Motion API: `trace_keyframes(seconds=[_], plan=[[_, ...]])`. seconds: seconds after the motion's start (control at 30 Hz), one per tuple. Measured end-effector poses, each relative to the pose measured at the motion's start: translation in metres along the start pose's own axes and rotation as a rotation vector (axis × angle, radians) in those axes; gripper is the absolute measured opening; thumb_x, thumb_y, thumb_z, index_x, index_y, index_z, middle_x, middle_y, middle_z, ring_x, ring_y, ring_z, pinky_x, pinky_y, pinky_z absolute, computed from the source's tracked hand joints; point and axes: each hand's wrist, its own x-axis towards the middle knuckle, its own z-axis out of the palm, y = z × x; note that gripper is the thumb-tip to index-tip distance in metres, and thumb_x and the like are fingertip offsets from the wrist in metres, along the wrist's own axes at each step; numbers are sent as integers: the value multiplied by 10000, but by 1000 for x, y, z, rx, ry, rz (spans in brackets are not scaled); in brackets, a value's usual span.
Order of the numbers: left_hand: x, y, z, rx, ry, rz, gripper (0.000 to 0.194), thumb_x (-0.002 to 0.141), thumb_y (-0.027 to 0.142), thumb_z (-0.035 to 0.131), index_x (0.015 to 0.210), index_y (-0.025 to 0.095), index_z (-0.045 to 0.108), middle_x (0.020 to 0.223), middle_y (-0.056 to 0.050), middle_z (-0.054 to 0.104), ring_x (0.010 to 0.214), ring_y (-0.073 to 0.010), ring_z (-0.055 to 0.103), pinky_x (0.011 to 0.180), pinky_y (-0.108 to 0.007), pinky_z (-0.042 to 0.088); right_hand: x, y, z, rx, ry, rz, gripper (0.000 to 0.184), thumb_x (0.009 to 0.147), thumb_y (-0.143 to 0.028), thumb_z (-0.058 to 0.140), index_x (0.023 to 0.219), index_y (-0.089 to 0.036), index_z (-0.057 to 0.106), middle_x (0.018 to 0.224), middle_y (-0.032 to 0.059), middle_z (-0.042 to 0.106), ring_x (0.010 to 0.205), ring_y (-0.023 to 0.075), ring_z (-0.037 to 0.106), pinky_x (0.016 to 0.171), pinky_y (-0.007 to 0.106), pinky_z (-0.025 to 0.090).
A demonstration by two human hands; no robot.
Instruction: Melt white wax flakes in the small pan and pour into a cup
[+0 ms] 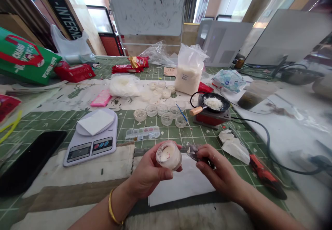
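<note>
My left hand [150, 173] wraps round a small clear jar [169, 156], tilted so its mouth faces me. Inside the jar is a white, wax-like filling with a few pink specks on top. Just to the right, my right hand [216, 166] grips a small dark-handled tool with a metal blade [193, 154]; its exact kind is partly hidden by the fingers. The blade points at the jar and appears a little apart from it. Under both hands lies a white paper sheet [178, 185].
A kitchen scale [90, 136] with folded paper stands left, beside a black phone [31, 161]. Ahead are a pill-box-like case [142, 133], several clear cups [166, 119], and a small pan [214, 102] of white flakes on a burner [211, 117]. A red-and-black tool [267, 176] lies right.
</note>
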Motion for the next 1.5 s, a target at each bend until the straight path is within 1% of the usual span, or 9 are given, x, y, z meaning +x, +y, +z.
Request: trace_keyframes(seconds=[0.1, 0.3, 0.47, 0.73, 0.97, 1.1, 1.2, 1.3, 1.5], plan=[[0, -4, -1, 26, -2, -38, 627, 559, 173, 912, 1132, 190, 658, 853, -35, 683, 757, -169, 642, 702, -241, 477, -4, 2, 1, 11, 67, 23, 196, 897, -212, 562, 1062, -260, 468, 864, 1, 576, 673, 104, 556, 599, 200, 508], [2, -10, -12, 360, 90, -64, 688, 552, 187, 900, 1165, 260, 596, 1043, -12, 644, 915, -186, 592, 786, -271, 448, -8, 4, 5, 73, 126, 9, 427, 875, -257, 620, 1244, -269, 407, 973, 39, 627, 723, 106, 625, 640, 190, 562], [1, -7, -6, 867, 102, -48, 557, 653, 182, 794, 1140, 256, 534, 1083, -18, 616, 969, -223, 567, 840, -339, 430, -6, 5, -1, -2, 153, 25, 387, 874, -264, 620, 1224, -263, 453, 928, 28, 635, 705, 107, 623, 615, 180, 560], [24, 16, -6, 1233, 388, 77, 525, 677, 240, 688, 1158, 235, 478, 1152, -61, 597, 1036, -272, 563, 918, -419, 410, 2, 7, -7, -168, 169, 88, 276, 878, -295, 610, 1130, -203, 544, 855, 30, 660, 637, 115, 600, 588, 226, 546], [67, 2, -11, 1743, 260, 291, 451, 660, 211, 698, 1091, 186, 568, 1006, -128, 649, 1046, -367, 533, 987, -512, 289, 3, 7, -12, -231, 192, 42, 254, 882, -295, 590, 1107, -184, 552, 844, 45, 662, 637, 138, 604, 569, 262, 532], [75, -2, -14, 1769, 262, 284, 482, 657, 221, 718, 1119, 186, 582, 1109, -147, 638, 1106, -383, 508, 1030, -541, 215, 4, 9, -12, -266, 201, 17, 251, 890, -296, 580, 1111, -183, 541, 855, 52, 667, 639, 143, 611, 568, 267, 530], [67, 12, -9, 1718, 279, 285, 551, 647, 249, 753, 1171, 187, 593, 1219, -159, 602, 1168, -403, 466, 1041, -553, 198, 2, 11, -11, -296, 183, -10, 272, 893, -286, 585, 1132, -169, 529, 875, 60, 665, 648, 141, 613, 582, 268, 532], [53, 35, 6, 1502, 304, 240, 293, 776, 302, 662, 1053, 208, 670, 1022, -94, 679, 1028, -332, 562, 982, -482, 319, 1, 12, -10, -316, 172, -39, 283, 896, -274, 585, 1147, -163, 518, 879, 61, 659, 663, 144, 612, 600, 276, 534], [43, 55, 31, 826, 74, -246, 336, 725, 396, 741, 978, 175, 718, 942, -61, 720, 926, -249, 622, 817, -341, 433, 0, 8, -9, -344, 175, -96, 285, 897, -269, 583, 1152, -177, 496, 870, 61, 653, 666, 155, 603, 591, 288, 528]])
